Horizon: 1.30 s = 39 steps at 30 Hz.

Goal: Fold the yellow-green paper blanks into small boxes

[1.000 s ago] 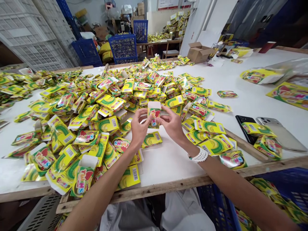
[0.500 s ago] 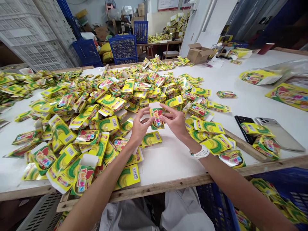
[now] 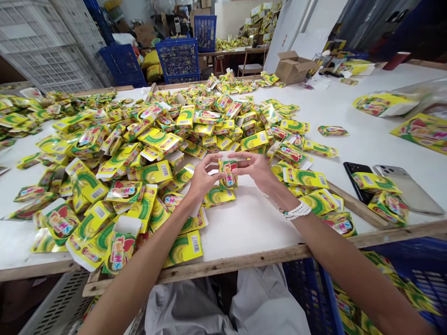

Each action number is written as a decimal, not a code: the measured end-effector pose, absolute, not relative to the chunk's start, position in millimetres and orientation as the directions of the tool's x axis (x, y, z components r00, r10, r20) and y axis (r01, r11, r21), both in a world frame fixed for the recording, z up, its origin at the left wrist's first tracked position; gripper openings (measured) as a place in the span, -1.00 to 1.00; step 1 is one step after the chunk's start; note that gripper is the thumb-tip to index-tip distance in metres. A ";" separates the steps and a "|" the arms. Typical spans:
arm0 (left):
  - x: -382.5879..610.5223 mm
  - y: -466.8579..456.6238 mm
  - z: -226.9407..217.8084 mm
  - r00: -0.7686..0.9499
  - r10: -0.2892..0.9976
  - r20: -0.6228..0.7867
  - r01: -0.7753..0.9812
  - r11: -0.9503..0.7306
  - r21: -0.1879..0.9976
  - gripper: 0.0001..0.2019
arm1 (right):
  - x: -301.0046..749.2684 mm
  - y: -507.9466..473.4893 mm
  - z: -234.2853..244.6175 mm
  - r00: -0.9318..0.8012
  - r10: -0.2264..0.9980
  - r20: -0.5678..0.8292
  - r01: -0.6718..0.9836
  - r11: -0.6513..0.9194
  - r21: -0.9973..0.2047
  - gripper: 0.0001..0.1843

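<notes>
Between both hands a small yellow-green carton (image 3: 229, 175) with "TWINS" lettering stands upright just over the white tabletop. Its white top flap is raised at the upper end. My left hand (image 3: 205, 176) grips the left side, thumb on the front and fingers behind. On the opposite edge my right hand (image 3: 256, 171) has its thumb near the printed front and its fingers at the top by the flap; a white bead bracelet (image 3: 296, 211) circles that wrist. Directly behind and to the left spreads a large heap of similar cartons (image 3: 160, 139), several with flaps up.
Two phones (image 3: 407, 188) lie at the right, with cartons on them. A wooden strip (image 3: 358, 204) runs beside them. Blue crates (image 3: 178, 58) and an open cardboard box (image 3: 295, 67) are farther back. Below the table's right edge sits a blue crate (image 3: 419, 265) holding cartons.
The view has tilted slightly downward. Both hands still hold the carton in nearly the same place; the right fingers have shifted toward its top flap.
</notes>
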<state>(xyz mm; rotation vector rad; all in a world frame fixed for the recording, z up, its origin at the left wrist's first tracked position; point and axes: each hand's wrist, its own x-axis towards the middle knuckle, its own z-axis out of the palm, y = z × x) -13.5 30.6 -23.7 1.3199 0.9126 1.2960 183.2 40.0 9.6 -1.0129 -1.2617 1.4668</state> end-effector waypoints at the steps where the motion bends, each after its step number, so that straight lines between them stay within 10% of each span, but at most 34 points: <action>1: -13.0 29.2 -22.4 0.118 0.972 0.202 -0.141 -0.185 0.973 -0.44 | 183.0 40.0 9.8 -0.230 0.973 -0.004 -0.120 -0.033 -0.992 -0.35; 23: -7.3 24.0 -17.8 0.149 0.881 0.449 0.146 -0.469 0.871 -0.70 | 180.9 41.5 1.3 -0.051 0.960 0.275 0.079 0.278 -0.957 -0.72; 33: -0.8 20.6 -18.5 0.106 0.804 0.584 0.189 -0.593 0.782 -0.74 | 180.5 33.9 14.6 -0.025 0.951 0.308 -0.083 0.305 -0.949 -0.50; 39: 3.2 21.6 -20.4 0.066 0.873 0.482 0.034 -0.485 0.874 -0.86 | 178.3 41.8 8.5 0.022 0.940 0.342 0.167 0.334 -0.928 -0.68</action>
